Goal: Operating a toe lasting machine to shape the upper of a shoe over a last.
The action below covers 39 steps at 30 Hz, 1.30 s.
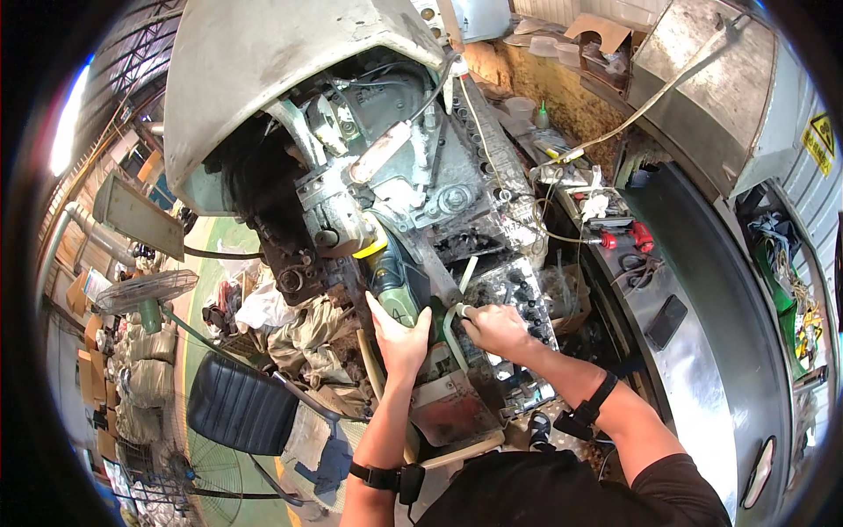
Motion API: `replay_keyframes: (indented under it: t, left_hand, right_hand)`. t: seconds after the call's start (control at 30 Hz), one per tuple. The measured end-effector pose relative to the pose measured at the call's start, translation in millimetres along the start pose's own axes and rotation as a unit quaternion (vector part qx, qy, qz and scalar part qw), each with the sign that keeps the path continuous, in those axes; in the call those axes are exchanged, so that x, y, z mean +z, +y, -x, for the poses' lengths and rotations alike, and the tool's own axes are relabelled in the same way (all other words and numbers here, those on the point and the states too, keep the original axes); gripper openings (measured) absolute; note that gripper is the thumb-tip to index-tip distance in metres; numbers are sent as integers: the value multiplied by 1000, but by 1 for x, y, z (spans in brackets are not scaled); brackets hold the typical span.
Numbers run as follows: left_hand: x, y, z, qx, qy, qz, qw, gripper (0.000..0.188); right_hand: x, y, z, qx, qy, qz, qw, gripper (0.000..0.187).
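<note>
My left hand is wrapped round the rear of a green and black power tool, which looks like an angle grinder. A yellow band curves at its front end, close against a grey metal casting of the machine. To the right, my right hand is closed at the top of a pale bent handle. Its fingertips meet the pale end piece; part of the grip is hidden. A pale rod stands just beyond that hand.
A large pale hood overhangs the machine. On the right, a metal bench carries a phone and a red tool. At left stand a black chair and a fan. A cable crosses at the upper right.
</note>
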State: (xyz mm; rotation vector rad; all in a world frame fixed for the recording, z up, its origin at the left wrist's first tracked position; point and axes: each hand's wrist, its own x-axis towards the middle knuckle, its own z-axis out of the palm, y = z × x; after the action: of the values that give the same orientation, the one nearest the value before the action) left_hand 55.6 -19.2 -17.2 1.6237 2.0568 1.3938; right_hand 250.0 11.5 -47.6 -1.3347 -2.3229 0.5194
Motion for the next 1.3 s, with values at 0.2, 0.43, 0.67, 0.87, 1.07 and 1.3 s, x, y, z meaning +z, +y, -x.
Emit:
replay_keyframes:
  t: [0.2,0.43,0.67,0.87,1.07,1.3]
  left_hand:
    - [1,-1,2,9,2,2,1000,105]
    - [-2,1,2,14,10,7,1000,101]
    - [-2,1,2,13,10,12,1000,98]
    - [-5,2,1,-14,-17,32,999,101]
    - [-4,4,1,-9,-5,25,1000,101]
    - [-1,0,0,-16,-2,16,1000,95]
  right_hand:
    - [1,-1,3,-15,46,12,999,25]
    - [0,-3,2,-14,34,13,999,24]
    - [6,1,1,-7,22,28,999,27]
    - [5,0,2,-11,26,28,999,26]
    - [4,-2,3,-19,45,26,998,22]
    - [7,1,1,-15,49,21,998,22]
